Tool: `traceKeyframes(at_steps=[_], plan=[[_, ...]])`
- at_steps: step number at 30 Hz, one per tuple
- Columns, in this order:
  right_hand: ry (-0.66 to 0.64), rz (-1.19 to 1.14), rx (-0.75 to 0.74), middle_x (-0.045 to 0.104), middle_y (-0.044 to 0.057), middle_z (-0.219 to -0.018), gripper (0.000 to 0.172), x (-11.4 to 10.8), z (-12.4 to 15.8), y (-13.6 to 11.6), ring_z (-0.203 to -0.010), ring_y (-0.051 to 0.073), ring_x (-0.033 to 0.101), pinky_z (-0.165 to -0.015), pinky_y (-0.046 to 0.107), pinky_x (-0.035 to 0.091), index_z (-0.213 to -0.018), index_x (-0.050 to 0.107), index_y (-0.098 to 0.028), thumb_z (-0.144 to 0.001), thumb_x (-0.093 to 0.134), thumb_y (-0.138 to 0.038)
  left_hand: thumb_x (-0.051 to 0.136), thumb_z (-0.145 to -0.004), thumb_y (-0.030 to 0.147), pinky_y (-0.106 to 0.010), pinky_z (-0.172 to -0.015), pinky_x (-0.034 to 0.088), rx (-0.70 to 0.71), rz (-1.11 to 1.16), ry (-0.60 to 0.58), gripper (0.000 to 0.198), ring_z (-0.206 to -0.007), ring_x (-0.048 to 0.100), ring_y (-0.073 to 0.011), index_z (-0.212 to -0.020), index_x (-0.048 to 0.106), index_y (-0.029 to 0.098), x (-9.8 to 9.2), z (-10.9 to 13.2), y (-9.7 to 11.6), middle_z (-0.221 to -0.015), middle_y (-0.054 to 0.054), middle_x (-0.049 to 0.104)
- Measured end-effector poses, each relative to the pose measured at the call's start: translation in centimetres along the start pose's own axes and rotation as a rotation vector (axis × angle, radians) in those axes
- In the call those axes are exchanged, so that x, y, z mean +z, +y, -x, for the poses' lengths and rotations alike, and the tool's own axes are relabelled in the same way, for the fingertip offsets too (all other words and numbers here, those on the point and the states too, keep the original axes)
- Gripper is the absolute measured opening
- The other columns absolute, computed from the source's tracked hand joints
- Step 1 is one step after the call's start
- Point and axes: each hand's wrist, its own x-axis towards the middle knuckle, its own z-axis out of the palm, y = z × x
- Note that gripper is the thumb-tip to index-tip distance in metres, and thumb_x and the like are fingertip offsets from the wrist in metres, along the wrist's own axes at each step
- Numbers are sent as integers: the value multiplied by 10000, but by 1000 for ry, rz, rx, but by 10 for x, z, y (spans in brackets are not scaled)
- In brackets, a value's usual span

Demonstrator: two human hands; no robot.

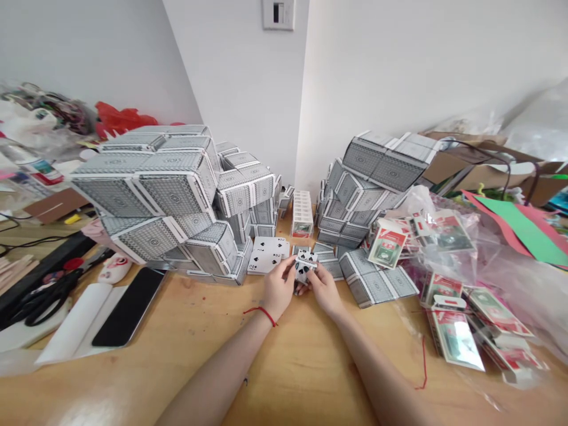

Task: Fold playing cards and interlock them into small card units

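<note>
Low in the middle of the view, my left hand [280,285] and my right hand [323,288] meet around a small deck of playing cards [306,266]. Both hands are closed on it, fingers at its sides and lower edge, and a black-suited card face shows. A red string circles my left wrist. Just left of the deck, large white cards [265,254] with black spades lie on the wooden table [288,367]. Behind the hands stands a row of small clear-fronted card boxes [302,214].
Tall stacks of grey patterned blocks rise at left [173,189] and right [359,195]. A black phone [129,307] and scissors [53,296] lie left. Red-green card boxes [455,337], clear plastic and a red string [423,364] lie right.
</note>
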Motion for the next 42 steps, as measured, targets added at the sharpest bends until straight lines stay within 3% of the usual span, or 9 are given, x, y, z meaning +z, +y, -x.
traceKeyframes(at_steps=[5, 12, 17, 23, 28, 33, 42], plan=[[-41, -101, 35, 578, -11, -549, 328, -2, 0, -2, -487, 178, 561, -428, 284, 446, -1020, 476, -183, -748, 440, -363, 399, -807, 201, -273, -691, 489, -6, 9, 8, 333, -769, 602, -146, -1116, 524, 192, -2, -1, 2, -1013, -69, 628], [-123, -121, 20, 558, -18, -577, 276, -2, 3, -5, -467, 134, 527, -433, 243, 411, -929, 519, -194, -752, 511, -406, 441, -757, 114, -319, -896, 393, 147, -31, -23, 306, -1030, 496, -164, -1017, 566, 218, -3, -2, 8, -1084, -48, 558], [-170, -267, 82, 567, 8, -629, 278, -2, 5, -9, -496, 129, 527, -431, 235, 402, -825, 542, -183, -720, 557, -441, 443, -795, 175, -282, -770, 448, 101, 29, -34, 167, -926, 536, -153, -916, 557, 191, -3, -5, 6, -968, -53, 576], [-204, -372, 155, 558, -9, -610, 290, -6, 6, -14, -442, 93, 492, -400, 201, 380, -927, 562, -185, -697, 623, -352, 424, -822, 199, -287, -779, 459, 118, 93, -63, 155, -913, 559, -150, -928, 534, 174, -3, -5, 3, -969, -66, 593], [-217, -418, 141, 587, 5, -639, 206, -8, 4, -16, -541, 99, 533, -476, 195, 412, -856, 610, -159, -701, 642, -291, 415, -827, 172, -313, -837, 447, 271, -22, -87, 224, -945, 554, -155, -991, 565, 199, -3, -3, 3, -992, -61, 607], [-230, -455, 133, 644, 41, -746, 157, -6, 4, -17, -685, 149, 578, -672, 285, 464, -831, 641, -147, -737, 602, -266, 420, -821, 168, -304, -795, 470, 344, -104, 5, 227, -886, 579, -152, -982, 576, 200, -3, -2, 3, -937, -58, 629], [-152, -506, 155, 664, 64, -902, 221, -15, -4, -14, -843, 209, 587, -750, 358, 467, -887, 637, -166, -755, 535, -312, 490, -772, 181, -281, -749, 472, 308, -178, 259, 164, -822, 582, -144, -913, 573, 167, -6, -3, 1, -847, -54, 621]])
